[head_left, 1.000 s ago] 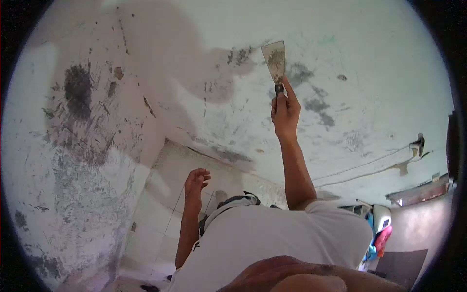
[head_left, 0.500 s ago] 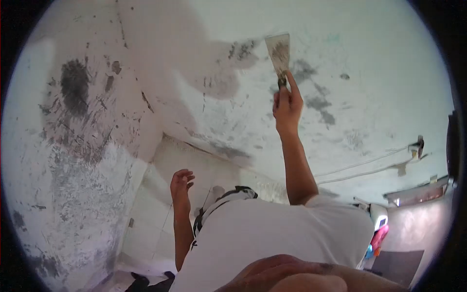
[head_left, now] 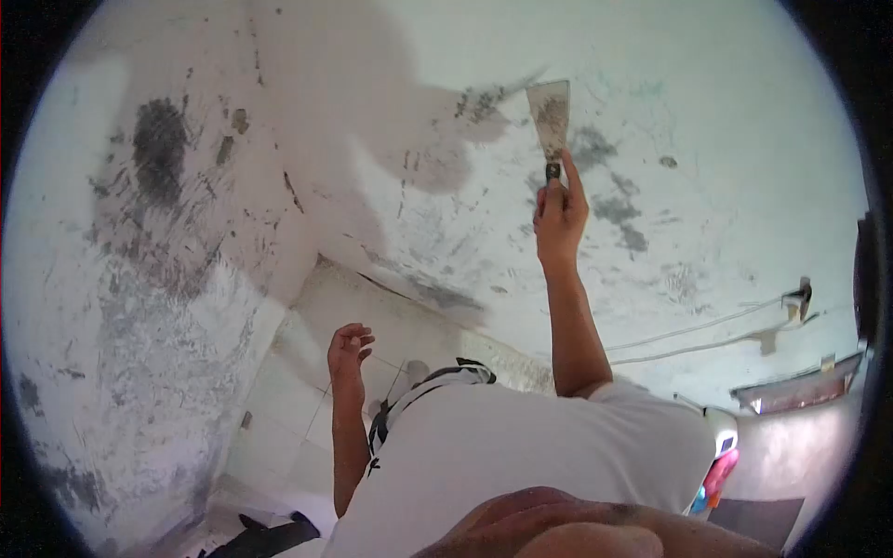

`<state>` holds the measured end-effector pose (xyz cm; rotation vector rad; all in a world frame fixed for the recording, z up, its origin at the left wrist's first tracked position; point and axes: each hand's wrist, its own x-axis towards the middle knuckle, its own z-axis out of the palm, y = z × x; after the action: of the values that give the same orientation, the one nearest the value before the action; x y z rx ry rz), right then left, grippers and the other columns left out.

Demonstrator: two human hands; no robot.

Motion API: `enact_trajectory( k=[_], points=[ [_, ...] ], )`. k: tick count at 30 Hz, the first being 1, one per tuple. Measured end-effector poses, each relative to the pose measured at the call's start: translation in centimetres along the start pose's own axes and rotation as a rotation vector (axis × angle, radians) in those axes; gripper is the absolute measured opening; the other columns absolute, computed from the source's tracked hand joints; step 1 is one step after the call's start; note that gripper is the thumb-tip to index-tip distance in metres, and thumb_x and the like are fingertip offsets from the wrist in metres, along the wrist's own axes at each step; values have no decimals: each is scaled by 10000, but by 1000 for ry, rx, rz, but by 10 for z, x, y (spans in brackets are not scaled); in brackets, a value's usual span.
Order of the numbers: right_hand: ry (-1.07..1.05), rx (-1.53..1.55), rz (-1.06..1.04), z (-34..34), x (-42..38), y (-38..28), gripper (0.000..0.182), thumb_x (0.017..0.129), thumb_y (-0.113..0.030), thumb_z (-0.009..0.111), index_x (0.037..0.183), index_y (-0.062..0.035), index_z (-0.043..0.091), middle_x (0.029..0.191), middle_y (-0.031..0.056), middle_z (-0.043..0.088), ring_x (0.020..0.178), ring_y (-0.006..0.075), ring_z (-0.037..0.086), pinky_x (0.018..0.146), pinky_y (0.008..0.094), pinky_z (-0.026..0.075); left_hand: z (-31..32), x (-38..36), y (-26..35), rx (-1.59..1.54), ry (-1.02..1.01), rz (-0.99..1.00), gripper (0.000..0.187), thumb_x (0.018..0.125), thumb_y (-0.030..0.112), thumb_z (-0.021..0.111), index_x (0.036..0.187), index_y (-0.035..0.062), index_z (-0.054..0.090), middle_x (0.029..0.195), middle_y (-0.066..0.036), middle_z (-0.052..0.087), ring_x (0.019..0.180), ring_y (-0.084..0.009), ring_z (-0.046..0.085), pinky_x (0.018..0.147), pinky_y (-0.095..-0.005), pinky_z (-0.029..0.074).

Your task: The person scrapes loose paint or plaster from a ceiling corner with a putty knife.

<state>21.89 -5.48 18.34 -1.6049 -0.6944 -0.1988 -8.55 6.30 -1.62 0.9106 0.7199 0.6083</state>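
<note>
My right hand (head_left: 561, 223) is raised at the wall and grips a putty knife (head_left: 551, 116) by its dark handle. The index finger lies stretched along the handle toward the blade. The wide metal blade, smeared with grey-brown residue, points up and overlaps the stained white wall (head_left: 744, 121). A thin dark streak runs beside its upper left corner, and grey patches (head_left: 614, 209) lie to its right. Lower left, my left hand (head_left: 349, 349) is held up in front of the pale tiles (head_left: 288, 386), its fingers loosely bent and apart, with nothing in it.
On the left a second wall (head_left: 177, 325) is scraped and blotched, with a large dark patch (head_left: 160, 153). Cords (head_left: 688, 349) run to a fitting (head_left: 798, 299) at right. Dark cloth-like items (head_left: 270, 535) lie low left. A pink item (head_left: 718, 474) is lower right.
My right hand and the putty knife have shifted slightly right and down in view. The wall has shifted similarly as the camera turned. My left hand stays almost still.
</note>
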Motion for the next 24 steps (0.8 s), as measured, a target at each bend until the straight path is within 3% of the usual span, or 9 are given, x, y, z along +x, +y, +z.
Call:
enact_trajectory(
  k=[3, 4, 7, 11, 15, 17, 19, 21, 24],
  points=[
    [2, -1, -26, 15, 16, 17, 447, 990, -53, 395, 1435, -48, 433, 644, 9, 497, 525, 42, 351, 515, 226, 336, -11, -2, -6, -8, 48, -39, 203, 950, 233, 551, 1115, 115, 564, 1074, -28, 627, 965, -147, 587, 837, -314, 426],
    [-29, -4, 2, 23, 11, -7, 441, 994, -60, 390, 1433, -46, 435, 632, 5, 488, 536, 52, 355, 509, 237, 329, -9, -2, -5, -14, 86, -32, 202, 950, 235, 550, 1113, 116, 564, 1075, -28, 627, 967, -147, 588, 835, -310, 427],
    [-17, -117, -78, -4, -2, 17, 437, 1001, -82, 398, 1435, -57, 433, 631, 6, 490, 554, 58, 367, 500, 244, 320, -13, -12, 6, 0, 21, 38, 208, 943, 247, 559, 1107, 119, 569, 1076, -29, 625, 973, -142, 582, 831, -314, 424],
    [-94, -5, 37, 17, 23, -1, 450, 981, -76, 446, 1430, -108, 459, 672, 25, 546, 571, 77, 381, 541, 253, 373, -24, -16, -7, 14, 107, 16, 232, 938, 279, 574, 1108, 121, 578, 1080, -30, 622, 992, -145, 575, 838, -316, 422],
    [-313, -191, -80, 42, -3, -5, 574, 835, -3, 563, 1390, -131, 492, 842, 110, 596, 692, 171, 541, 666, 299, 471, -14, -22, 13, 147, -1, 68, 250, 937, 256, 583, 1137, 105, 585, 1087, -31, 624, 1015, -157, 576, 852, -299, 425],
    [-502, -117, 87, 43, -44, 36, 629, 757, -4, 619, 1362, -138, 515, 870, 138, 592, 776, 229, 584, 754, 334, 485, -12, -23, 16, 182, -37, 119, 248, 938, 229, 583, 1146, 94, 584, 1086, -32, 626, 1015, -165, 581, 858, -296, 430],
    [-610, -201, -57, 49, -95, 67, 574, 736, -2, 622, 1292, -118, 543, 882, 152, 587, 884, 291, 592, 828, 387, 477, -16, -25, 5, 330, -59, 274, 247, 938, 178, 582, 1163, 76, 578, 1088, -40, 629, 1005, -179, 591, 856, -315, 448],
    [-692, -389, -86, 51, -144, 101, 404, 728, 1, 616, 1123, -81, 597, 874, 142, 580, 965, 325, 580, 860, 417, 461, -13, -39, 7, 384, -40, 297, 215, 933, 166, 587, 1125, 70, 596, 1064, -50, 638, 983, -180, 599, 847, -328, 459],
    [-865, -389, 34, 50, -188, 134, 264, 731, -9, 631, 990, -55, 607, 893, 158, 596, 961, 329, 584, 832, 423, 467, -24, -57, -2, 532, -105, 259, 152, 920, 145, 590, 1040, 60, 628, 1007, -65, 656, 934, -179, 616, 819, -346, 478]
  ],
)
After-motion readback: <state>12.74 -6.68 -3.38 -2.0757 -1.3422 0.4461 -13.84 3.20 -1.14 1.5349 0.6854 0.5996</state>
